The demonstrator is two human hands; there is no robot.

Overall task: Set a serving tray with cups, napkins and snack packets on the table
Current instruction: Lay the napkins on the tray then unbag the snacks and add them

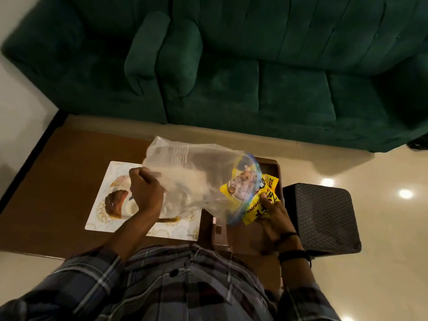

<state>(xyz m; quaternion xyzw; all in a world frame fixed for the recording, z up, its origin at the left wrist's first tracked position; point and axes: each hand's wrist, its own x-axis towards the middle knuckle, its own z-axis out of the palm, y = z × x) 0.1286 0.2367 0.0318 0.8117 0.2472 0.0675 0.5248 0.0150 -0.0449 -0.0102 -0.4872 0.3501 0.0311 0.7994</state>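
A white serving tray [111, 218] with a bird picture lies flat on the brown wooden table [58, 181]. Above it I hold a clear zip-top plastic bag [190, 172]; my left hand [146, 191] is shut on its closed end, over the tray. The bag's blue-rimmed mouth points right. My right hand [275, 216] grips a yellow snack packet [259, 205] at that mouth, half out of the bag. A second yellow packet [236, 184] shows through the plastic just inside. Cups and napkins are not visible.
A dark green sofa [254, 77] stands beyond the table. A black textured stool [324, 218] sits on the glossy floor right of the table. A phone-like object [218, 235] lies at the table's near edge, beside the tray.
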